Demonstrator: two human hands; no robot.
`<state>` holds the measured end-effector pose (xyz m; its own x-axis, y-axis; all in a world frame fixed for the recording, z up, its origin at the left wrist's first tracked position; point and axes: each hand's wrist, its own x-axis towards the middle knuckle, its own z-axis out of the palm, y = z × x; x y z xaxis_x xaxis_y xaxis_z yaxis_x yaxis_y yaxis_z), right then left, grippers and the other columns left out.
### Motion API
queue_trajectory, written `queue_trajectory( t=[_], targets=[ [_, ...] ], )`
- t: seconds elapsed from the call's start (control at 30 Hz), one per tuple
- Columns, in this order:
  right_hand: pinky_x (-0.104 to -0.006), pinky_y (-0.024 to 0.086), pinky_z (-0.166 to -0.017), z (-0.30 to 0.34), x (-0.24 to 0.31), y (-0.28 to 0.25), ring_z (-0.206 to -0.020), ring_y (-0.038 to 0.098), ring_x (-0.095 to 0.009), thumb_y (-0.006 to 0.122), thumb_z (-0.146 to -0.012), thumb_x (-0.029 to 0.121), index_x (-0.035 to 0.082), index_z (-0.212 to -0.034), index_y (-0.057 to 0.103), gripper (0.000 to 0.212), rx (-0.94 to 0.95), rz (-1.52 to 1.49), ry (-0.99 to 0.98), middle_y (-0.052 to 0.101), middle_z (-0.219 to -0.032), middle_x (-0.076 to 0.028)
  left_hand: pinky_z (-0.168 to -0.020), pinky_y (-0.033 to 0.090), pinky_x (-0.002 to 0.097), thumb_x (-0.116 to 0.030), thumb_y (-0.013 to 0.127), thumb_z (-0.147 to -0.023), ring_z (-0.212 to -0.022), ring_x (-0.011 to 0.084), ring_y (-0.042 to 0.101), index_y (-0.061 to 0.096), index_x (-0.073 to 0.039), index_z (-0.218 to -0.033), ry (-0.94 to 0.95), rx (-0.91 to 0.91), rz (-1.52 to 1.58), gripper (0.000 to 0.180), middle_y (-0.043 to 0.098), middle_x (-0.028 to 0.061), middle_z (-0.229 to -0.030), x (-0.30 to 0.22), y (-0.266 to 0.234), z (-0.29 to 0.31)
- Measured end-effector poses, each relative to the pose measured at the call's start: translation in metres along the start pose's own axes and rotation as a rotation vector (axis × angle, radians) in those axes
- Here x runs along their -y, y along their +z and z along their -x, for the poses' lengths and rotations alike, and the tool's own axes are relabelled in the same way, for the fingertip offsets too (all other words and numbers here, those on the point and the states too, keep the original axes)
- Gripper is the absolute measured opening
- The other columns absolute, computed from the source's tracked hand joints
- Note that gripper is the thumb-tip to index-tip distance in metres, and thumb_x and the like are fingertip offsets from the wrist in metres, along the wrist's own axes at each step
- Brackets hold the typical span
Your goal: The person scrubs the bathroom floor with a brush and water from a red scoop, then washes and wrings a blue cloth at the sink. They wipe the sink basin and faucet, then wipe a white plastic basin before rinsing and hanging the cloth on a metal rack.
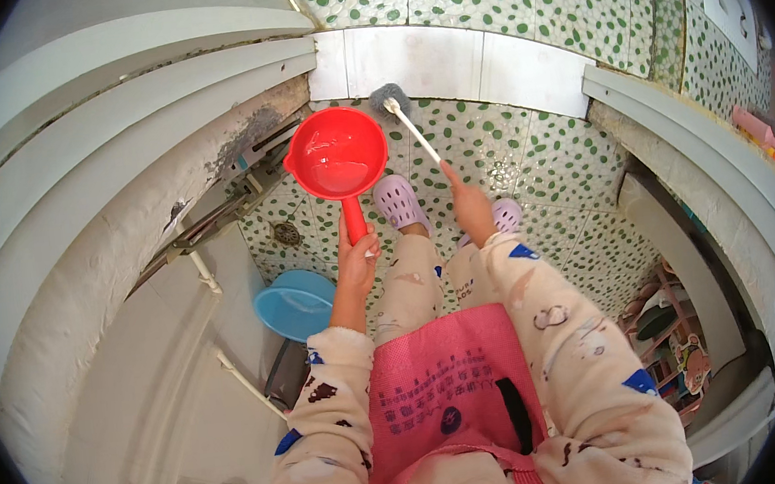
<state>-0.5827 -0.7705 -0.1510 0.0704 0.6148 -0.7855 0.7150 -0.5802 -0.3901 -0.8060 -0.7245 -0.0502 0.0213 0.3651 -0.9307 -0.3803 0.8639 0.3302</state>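
My left hand (358,256) is closed round the handle of a red water ladle (337,152), which has a little clear liquid in its bowl. In my right hand (472,209) is the white handle of a cleaning brush (415,131). Its grey, fuzzy head (379,101) lies against the base of the white tiled threshold (418,62), just right of the ladle. The green-and-white pebble-patterned floor (481,146) looks wet and shiny near the brush.
A blue basin (296,303) stands on the left below a floor drain (285,233). Door frames rise on both sides of the threshold. A pink rack (682,345) with several items is at lower right. Lilac clogs (399,202) are on my feet.
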Motion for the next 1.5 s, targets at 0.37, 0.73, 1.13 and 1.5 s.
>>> queue_trajectory(
  t=[0.37,0.73,1.13,1.5],
  targets=[
    [-0.0476,0.047,-0.055,-0.067,0.103,0.027,-0.063,0.062,-0.037,0.047,-0.09,0.01,0.022,-0.139,0.04,0.051,-0.222,-0.174,-0.126,0.062,-0.07,-0.018,-0.055,0.04,0.0216,0.006,0.055,-0.081,-0.063,0.0081,0.047,0.02,-0.021,-0.148,0.026,-0.045,0.047,0.081,0.051,0.0039,-0.094,-0.006,-0.015,-0.001],
    [-0.0436,0.049,-0.055,-0.037,0.099,0.023,-0.063,0.062,-0.032,0.049,-0.087,0.009,0.03,-0.141,0.038,0.059,-0.024,0.114,-0.146,0.064,-0.079,-0.016,-0.056,0.04,0.0193,0.006,0.055,-0.082,-0.064,0.0073,0.046,0.026,-0.019,-0.145,0.039,-0.058,0.171,0.074,0.051,0.0027,-0.096,-0.003,-0.03,0.002],
    [-0.0362,0.052,-0.056,-0.094,0.188,-0.052,-0.072,0.067,-0.027,0.05,-0.09,0.011,0.005,-0.121,0.052,0.031,-0.034,0.514,-0.281,0.067,-0.08,-0.01,-0.057,0.041,0.021,0.006,0.054,-0.082,-0.066,0.0076,0.047,0.027,-0.02,-0.144,0.019,-0.066,0.207,0.073,0.051,0.0027,-0.097,0.008,-0.039,0.006],
    [-0.0381,0.05,-0.055,-0.063,0.146,-0.062,-0.066,0.064,-0.027,0.047,-0.091,0.013,0.008,-0.118,0.058,0.03,-0.02,0.379,-0.347,0.064,-0.073,-0.01,-0.056,0.041,0.0209,0.005,0.054,-0.082,-0.065,0.0073,0.047,0.025,-0.019,-0.146,0.043,-0.11,0.138,0.074,0.051,0.003,-0.096,-0.008,-0.017,0.032]
  ],
)
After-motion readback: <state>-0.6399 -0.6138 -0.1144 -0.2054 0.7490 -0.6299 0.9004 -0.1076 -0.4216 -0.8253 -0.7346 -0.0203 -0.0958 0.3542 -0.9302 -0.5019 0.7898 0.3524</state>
